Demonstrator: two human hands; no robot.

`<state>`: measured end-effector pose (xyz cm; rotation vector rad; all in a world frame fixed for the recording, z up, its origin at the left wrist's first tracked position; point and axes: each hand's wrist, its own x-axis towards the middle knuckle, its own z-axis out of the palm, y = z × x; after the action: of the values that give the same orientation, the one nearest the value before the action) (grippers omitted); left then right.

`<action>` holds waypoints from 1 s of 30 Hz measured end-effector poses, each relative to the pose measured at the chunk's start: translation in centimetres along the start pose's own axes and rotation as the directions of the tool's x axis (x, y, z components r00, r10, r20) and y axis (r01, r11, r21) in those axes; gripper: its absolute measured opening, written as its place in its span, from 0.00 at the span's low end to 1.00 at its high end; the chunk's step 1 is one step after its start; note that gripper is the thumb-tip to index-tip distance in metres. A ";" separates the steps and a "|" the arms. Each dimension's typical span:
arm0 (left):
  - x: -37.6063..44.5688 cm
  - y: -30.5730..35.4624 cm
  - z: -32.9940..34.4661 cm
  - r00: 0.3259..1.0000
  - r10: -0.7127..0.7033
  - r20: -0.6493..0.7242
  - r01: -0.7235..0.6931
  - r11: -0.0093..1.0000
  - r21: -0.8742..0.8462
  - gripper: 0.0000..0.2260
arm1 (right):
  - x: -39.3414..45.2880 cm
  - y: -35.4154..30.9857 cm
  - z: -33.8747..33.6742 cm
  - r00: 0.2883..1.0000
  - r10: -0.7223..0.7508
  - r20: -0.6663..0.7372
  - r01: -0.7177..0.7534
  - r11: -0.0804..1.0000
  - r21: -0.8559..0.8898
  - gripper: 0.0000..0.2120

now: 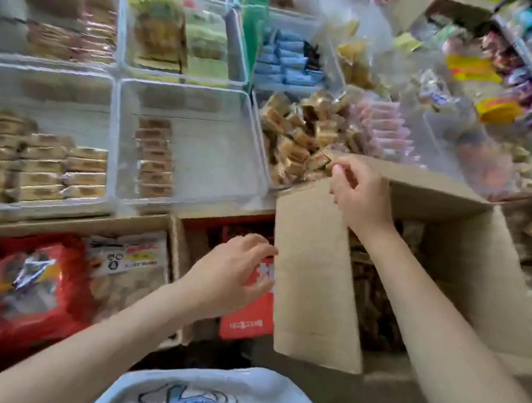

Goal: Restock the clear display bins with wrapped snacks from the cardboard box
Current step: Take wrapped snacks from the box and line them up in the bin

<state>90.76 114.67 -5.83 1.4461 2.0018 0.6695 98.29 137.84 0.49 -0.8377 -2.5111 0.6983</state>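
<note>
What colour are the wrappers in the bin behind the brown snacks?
Light blue wrappers, seen in the head view.

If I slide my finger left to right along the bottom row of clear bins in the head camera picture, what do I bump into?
Bin of stacked tan bars → nearly empty bin with one column of bars → bin heaped with brown wrapped snacks → right hand → cardboard box.

head: single view | looks forward and down | close over cardboard box (316,272) and bins (194,148)
</note>
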 end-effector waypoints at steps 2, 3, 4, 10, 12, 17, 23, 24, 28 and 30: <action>1.3 3.3 2.3 0.999 0.039 -0.016 -0.040 0.998 -0.038 0.26 | -1.8 4.2 -2.4 0.995 0.099 0.020 -0.099 0.995 -0.031 0.09; 2.0 4.7 3.3 0.998 0.057 -0.035 -0.059 0.997 -0.053 0.28 | -2.6 6.1 -3.3 0.991 0.128 0.049 -0.125 0.990 -0.066 0.09; 2.7 5.9 4.2 0.996 0.070 -0.050 -0.073 0.995 -0.064 0.29 | -3.2 7.8 -4.0 0.984 0.152 0.094 -0.141 0.983 -0.115 0.09; 6.4 9.7 7.3 0.988 0.035 -0.147 -0.030 0.999 0.042 0.30 | -3.6 16.6 -3.6 0.785 0.342 0.516 -0.080 0.883 -0.463 0.07; 6.7 9.7 7.9 0.980 0.011 -0.197 -0.004 0.999 0.037 0.28 | -3.6 18.9 -2.5 0.704 0.383 0.598 -0.001 0.843 -0.539 0.11; 6.6 9.7 9.0 0.967 -0.019 -0.254 0.025 0.999 0.022 0.24 | -4.6 23.8 -0.2 0.675 0.353 0.648 0.265 0.704 -0.659 0.17; 6.7 10.1 9.2 0.960 -0.028 -0.278 0.033 0.999 0.012 0.24 | -4.3 24.7 0.5 0.722 0.275 0.635 0.225 0.774 -0.591 0.12; 6.7 10.1 9.3 0.959 -0.027 -0.282 0.030 1.000 0.008 0.24 | -3.8 24.4 0.0 0.740 0.314 0.594 0.048 0.857 -0.512 0.14; 6.7 10.0 9.3 0.952 -0.009 -0.307 0.017 1.000 0.025 0.23 | -1.8 21.3 -3.4 0.664 0.487 0.568 -0.660 0.738 0.139 0.14; 6.9 9.8 9.0 0.946 0.010 -0.325 0.010 0.998 0.058 0.21 | -1.5 19.3 -5.2 0.627 0.376 0.682 -0.769 0.437 0.466 0.12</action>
<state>101.89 124.65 -6.53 1.4438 2.2878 0.9053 110.53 152.00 -6.69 -1.3423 -1.8359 2.2536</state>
